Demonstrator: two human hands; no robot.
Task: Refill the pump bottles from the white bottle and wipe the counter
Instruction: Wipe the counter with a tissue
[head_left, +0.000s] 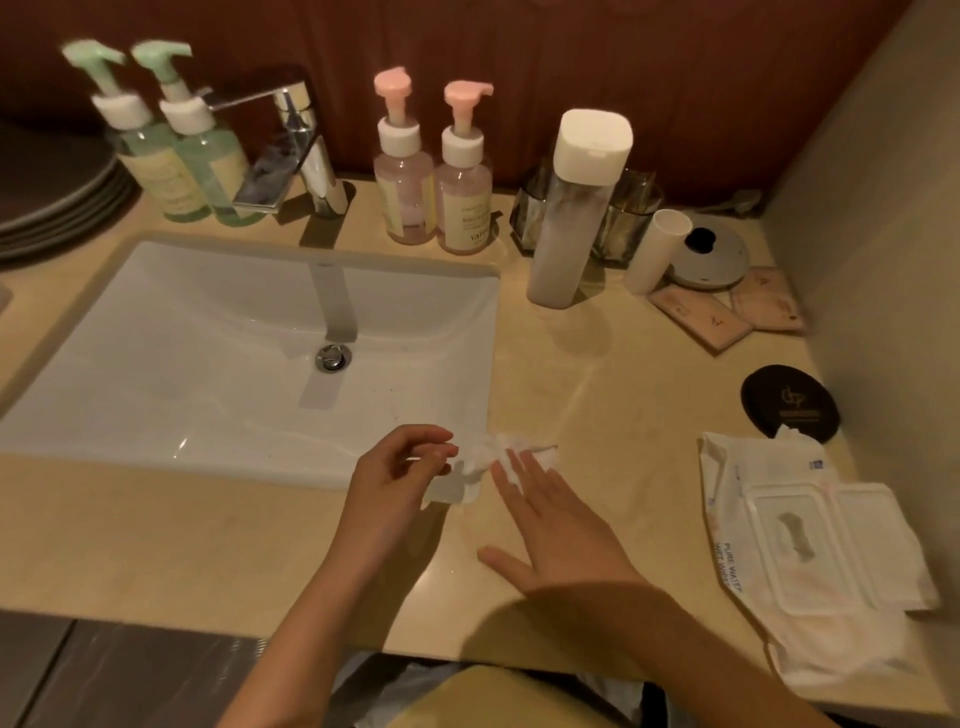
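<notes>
A crumpled white wet wipe (491, 457) lies on the beige counter (613, 395) at the sink's front right corner. My left hand (400, 473) hovers at the wipe's left edge, fingertips pinched on it. My right hand (550, 525) is flat with its fingers spread, the fingertips resting on the wipe's right side. The tall white bottle (576, 208) stands capped at the back. Left of it stand two pink pump bottles (402, 171) (465, 179). Two green pump bottles (140, 140) (208, 150) stand left of the faucet.
The white sink (234, 353) and chrome faucet (291, 150) fill the left. An open wet wipes pack (810, 545) lies at the right, with a black coaster (789, 402) behind it. Sachets (727, 312), a white tube (657, 249) and glass holders sit at the back right. Stacked plates (52, 182) sit far left.
</notes>
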